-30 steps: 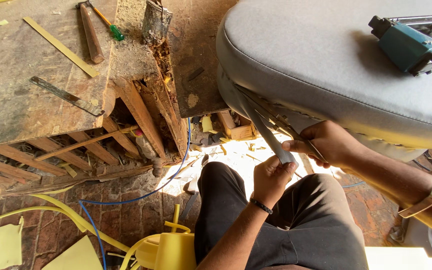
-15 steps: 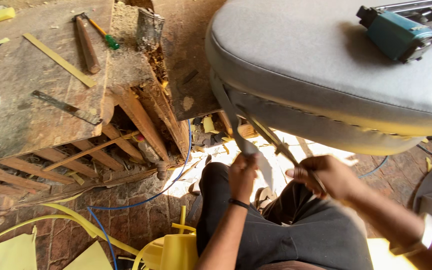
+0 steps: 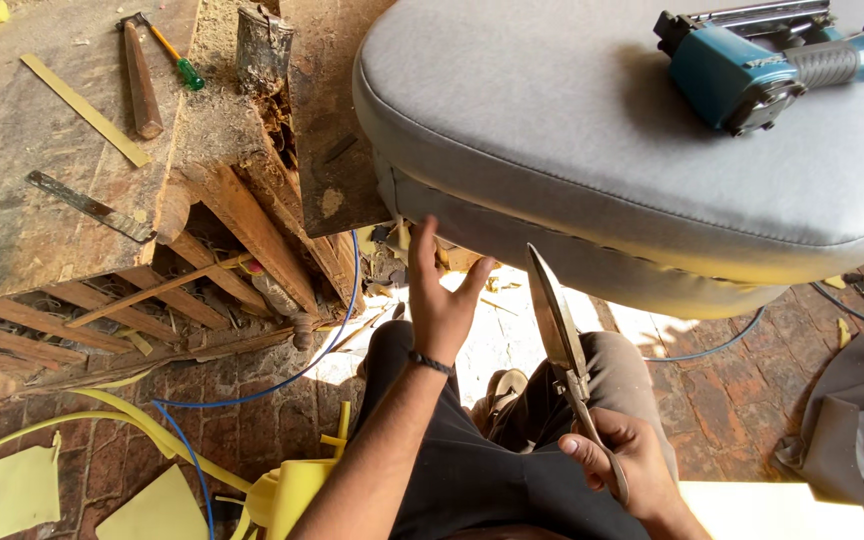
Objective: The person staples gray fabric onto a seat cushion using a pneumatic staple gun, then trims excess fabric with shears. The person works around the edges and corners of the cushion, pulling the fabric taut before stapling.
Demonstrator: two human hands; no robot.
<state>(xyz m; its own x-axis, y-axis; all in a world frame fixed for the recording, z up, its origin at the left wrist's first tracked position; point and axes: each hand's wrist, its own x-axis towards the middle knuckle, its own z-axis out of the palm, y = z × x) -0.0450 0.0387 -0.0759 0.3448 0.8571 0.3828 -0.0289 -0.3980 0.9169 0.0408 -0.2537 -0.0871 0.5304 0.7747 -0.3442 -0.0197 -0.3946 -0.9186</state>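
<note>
nearest us, our right hand (image 3: 624,460) has its fingers curled tight around the handles of the steel shears (image 3: 564,345), whose long tapered blades lie together and point up toward the cushion. our left hand (image 3: 439,296) reaches up, fingers spread, fingertips touching the lower edge of the grey padded seat cushion (image 3: 592,150), a smooth, rounded, piped form. on top of it lies a teal pneumatic stapler (image 3: 762,62). at far left, a wooden-handled hammer (image 3: 140,75) rests on the rough workbench (image 3: 22,170).
</note>
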